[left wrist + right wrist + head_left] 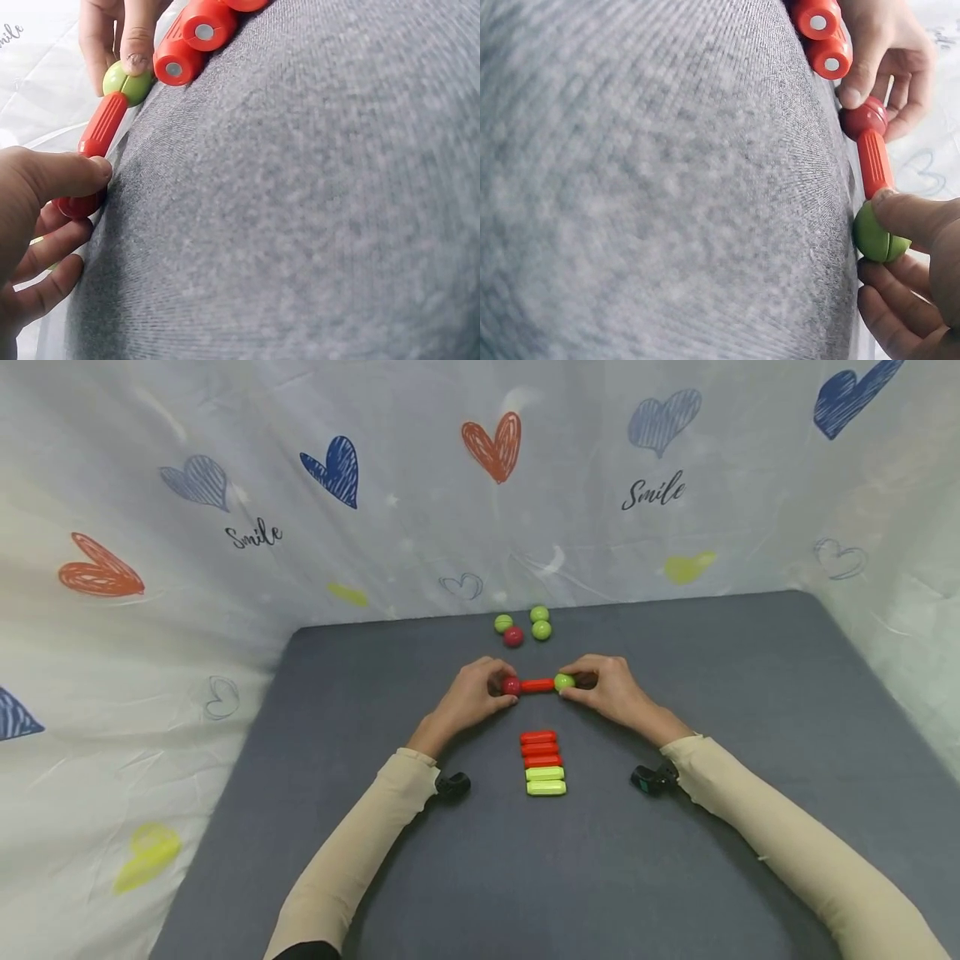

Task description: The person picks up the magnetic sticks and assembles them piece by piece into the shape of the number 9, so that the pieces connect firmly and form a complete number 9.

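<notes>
My left hand (477, 687) pinches a red ball (511, 686) between thumb and fingers. My right hand (606, 687) pinches a green ball (564, 682) the same way. Between the two balls runs a red rod (537, 686) with grooved sides, its ends meeting both balls. In the left wrist view the rod (103, 124) leads from the left thumb up to the green ball (126, 82). The right wrist view shows the red ball (865, 118) at the rod's far end, with the seamed green ball (881, 232) partly hidden by the right thumb.
A column of red rods (539, 749) and light-green rods (545, 780) lies nearer me on the grey table (360, 827). Behind my hands sit several green balls (541, 630) and another red ball (513, 637). A white curtain (405, 485) with printed hearts hangs at the back.
</notes>
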A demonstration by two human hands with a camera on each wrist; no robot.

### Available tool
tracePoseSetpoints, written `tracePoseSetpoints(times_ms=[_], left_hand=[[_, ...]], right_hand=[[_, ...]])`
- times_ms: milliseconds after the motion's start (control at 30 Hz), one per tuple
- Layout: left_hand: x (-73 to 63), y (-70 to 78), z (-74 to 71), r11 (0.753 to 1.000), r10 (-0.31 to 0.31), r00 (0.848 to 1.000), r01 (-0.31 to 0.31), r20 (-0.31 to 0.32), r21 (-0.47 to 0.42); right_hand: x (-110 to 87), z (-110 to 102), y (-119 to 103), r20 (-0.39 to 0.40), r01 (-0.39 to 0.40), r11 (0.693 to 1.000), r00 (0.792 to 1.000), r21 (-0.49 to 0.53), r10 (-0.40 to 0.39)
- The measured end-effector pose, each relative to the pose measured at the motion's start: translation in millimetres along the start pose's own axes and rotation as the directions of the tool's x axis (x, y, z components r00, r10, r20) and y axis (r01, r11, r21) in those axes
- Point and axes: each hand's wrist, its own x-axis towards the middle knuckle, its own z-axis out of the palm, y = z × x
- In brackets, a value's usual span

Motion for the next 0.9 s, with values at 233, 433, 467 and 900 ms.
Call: tracePoseSetpoints(times_ms=[233,433,467,900], left_hand=[[-0.4,0.2,0.3,1.000,-0.004,1.000,0.004,-0.005,0.023],[-0.6,1.0,0.7,1.000,0.007,1.000,-0.007,0.003,0.029],[-0.7,1.4,0.4,1.000,0.008,1.000,-0.008,0.006,0.028],[-9.6,17.8,-11.4,0.997,0.035,0.998,-0.031,-0.059,0.066]], right_hand=[[0.7,-1.5,-0.3,0.023,-0.002,1.000,1.000,0.011,0.001],[-0.1,-2.5,0.4,0.021,-0.008,1.000,1.000,0.016,0.008],[-0.1,-2.6,0.2,0.022,-0.009,1.000,1.000,0.018,0.008],[3.2,-6.3,-2.9,0.061,-0.052,0.999,0.997,0.014,0.051]])
